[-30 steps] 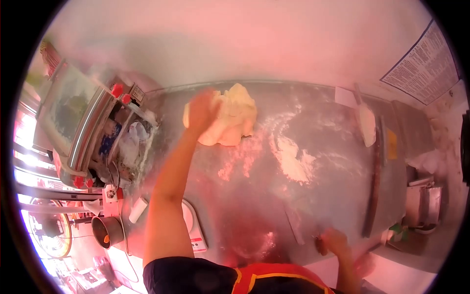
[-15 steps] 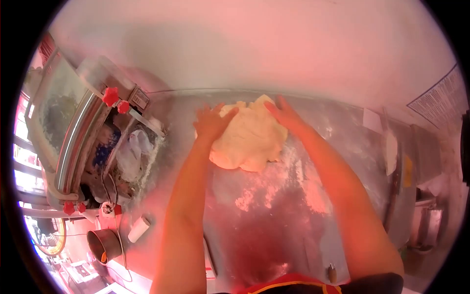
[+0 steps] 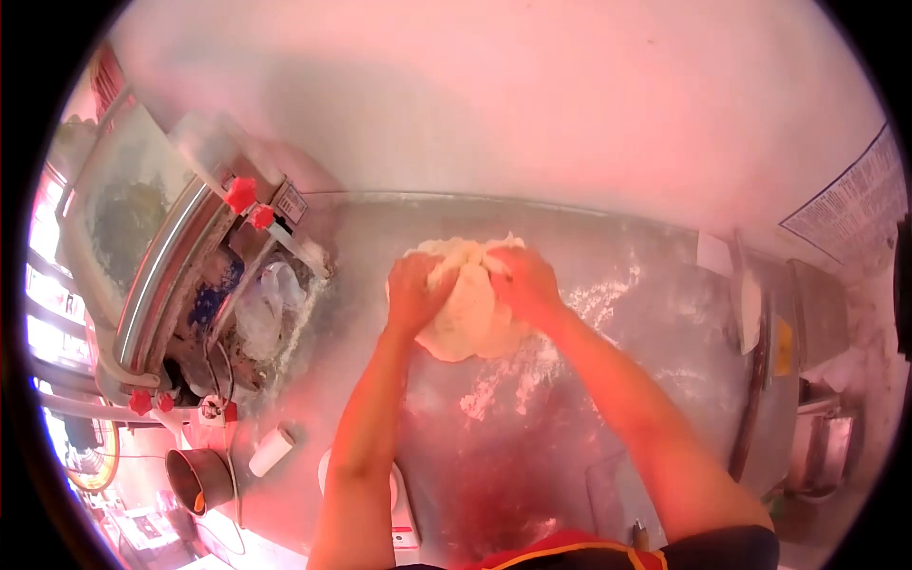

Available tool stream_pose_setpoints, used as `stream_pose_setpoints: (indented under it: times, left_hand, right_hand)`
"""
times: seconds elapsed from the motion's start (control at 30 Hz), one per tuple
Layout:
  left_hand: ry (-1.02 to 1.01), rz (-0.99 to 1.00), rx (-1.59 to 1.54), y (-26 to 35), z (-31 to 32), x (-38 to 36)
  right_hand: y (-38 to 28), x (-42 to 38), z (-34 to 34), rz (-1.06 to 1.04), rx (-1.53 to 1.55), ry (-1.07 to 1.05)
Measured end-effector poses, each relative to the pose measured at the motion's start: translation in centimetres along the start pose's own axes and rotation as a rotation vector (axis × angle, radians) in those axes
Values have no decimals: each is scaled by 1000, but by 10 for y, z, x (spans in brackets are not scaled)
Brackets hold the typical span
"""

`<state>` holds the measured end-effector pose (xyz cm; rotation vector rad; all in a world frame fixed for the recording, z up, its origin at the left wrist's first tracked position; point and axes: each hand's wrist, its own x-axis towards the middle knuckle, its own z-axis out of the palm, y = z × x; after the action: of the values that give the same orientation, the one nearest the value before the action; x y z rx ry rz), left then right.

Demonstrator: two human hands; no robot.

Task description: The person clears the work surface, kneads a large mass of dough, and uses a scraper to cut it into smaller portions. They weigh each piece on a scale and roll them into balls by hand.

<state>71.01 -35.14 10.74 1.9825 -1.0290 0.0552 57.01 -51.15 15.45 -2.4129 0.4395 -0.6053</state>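
A pale, soft lump of dough (image 3: 472,318) lies on the metal worktop (image 3: 456,418), its far edge pulled up and folded inward. My left hand (image 3: 418,291) grips the dough's left side, fingers curled into it. On the opposite side my right hand (image 3: 524,283) holds the dough the same way, its fingertips sunk into the fold. Both sets of fingertips are partly hidden by the dough. White flour (image 3: 486,388) is scattered on the worktop just in front and to the right.
On the left stands a machine (image 3: 157,285) with red knobs, and a plastic bag (image 3: 258,312) beside it. Nearer are a white cylinder (image 3: 272,451), a metal pot (image 3: 199,480) and a white device with a red panel (image 3: 405,524). A pale wall (image 3: 532,114) rises behind the worktop.
Both hands have gone from resting spread at the dough's edges to gripping it. They have come closer together and nearer to me, folding the far edge in; the dough looks smaller.
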Motion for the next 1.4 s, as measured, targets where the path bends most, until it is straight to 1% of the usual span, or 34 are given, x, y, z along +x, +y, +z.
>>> stream_pose_setpoints:
  times: [0.03, 0.07, 0.13, 0.17, 0.27, 0.3, 0.33, 0.37, 0.4, 0.43, 0.47, 0.5, 0.53, 0.57, 0.6, 0.63, 0.67, 0.7, 0.73, 0.77, 0.83, 0.87, 0.9, 0.97, 1.03, 1.07, 1.13, 1.17, 1.27, 1.33, 1.4]
  left_hand:
    - [80, 121, -32, 5, 0, -14]
    - [127, 121, 10, 9, 2, -27]
    - [220, 118, 93, 33, 0, -41]
    - [216, 110, 152, 32, 4, -42]
    - [199, 109, 357, 11, 12, -34]
    - [178, 131, 434, -1, 15, -29]
    - [61, 120, 680, 3, 10, -26]
    - [149, 134, 680, 13, 11, -25]
    - [83, 152, 673, 10, 8, -18]
    - [15, 164, 674, 7, 7, -14]
    - [-12, 92, 674, 14, 7, -17]
    - [-25, 5, 684, 19, 7, -19]
    - [-25, -62, 599, 11, 10, -19]
    - [-47, -24, 549, -17, 14, -16]
    - [-65, 9, 505, -34, 15, -18]
    - [-45, 58, 536, -20, 12, -27]
    - [-23, 106, 566, 1, 9, -39]
    - [-1, 153, 597, 28, 8, -52]
    - [32, 144, 531, 66, 15, -74]
    - [64, 135, 468, 107, 25, -103]
    - [-55, 279, 321, 161, 41, -160]
    - [-126, 301, 301, 190, 49, -190]
    - [-198, 322, 281, 217, 58, -219]
    - [-360, 236, 239, 258, 72, -277]
    - [-466, 177, 220, 295, 76, -324]
    - [-481, 126, 215, 315, 78, -342]
    - [-514, 28, 214, 347, 79, -367]
    - [-535, 1, 260, 353, 84, -376]
    - [-604, -111, 355, 382, 92, -403]
    - [-673, -151, 356, 411, 101, -387]
    - [-771, -69, 392, 423, 117, -398]
  right_hand:
    - [-10, -16, -5, -50, -3, 24]
    - [-14, -27, -6, -93, -6, 43]
    - [-15, -37, 3, -162, -54, 194]
    - [-16, -43, 8, -191, -83, 275]
    - [-13, -32, 12, -179, -174, 236]
    - [-28, -22, -2, -20, -254, -105]
    - [-46, -17, -23, 169, -314, -436]
    - [-55, -23, -39, 125, -208, -351]
    - [-58, -34, -56, 74, -112, -256]
    - [-50, -63, -65, -23, -24, -88]
    - [-38, -94, -69, -144, 58, 68]
    - [-25, -125, -88, -147, 89, 38]
    - [-10, -152, -119, -25, 126, 44]
    - [6, -183, -152, 99, 174, 45]
    - [32, -220, -182, 346, 302, 190]
    - [22, -246, -237, 745, 553, 328]
    - [92, -301, -260, 632, 192, 467]
    - [160, -356, -284, 582, -211, 622]
    - [164, -382, -331, 886, -268, 588]
    - [167, -407, -378, 1189, -317, 497]
    - [280, -510, -404, 1096, -569, 613]
    - [295, -524, -418, 1159, -450, 734]
    - [317, -536, -428, 1124, -568, 720]
    - [370, -552, -442, 1045, -802, 685]
    - [400, -536, -454, 1094, -747, 720]
    - [411, -523, -461, 1117, -719, 731]
    - [424, -498, -472, 1095, -714, 726]
    - [431, -485, -478, 1078, -709, 717]
    - [481, -461, -502, 1209, -458, 523]
    - [506, -443, -507, 1186, -497, 396]
    - [523, -435, -514, 1152, -557, 291]
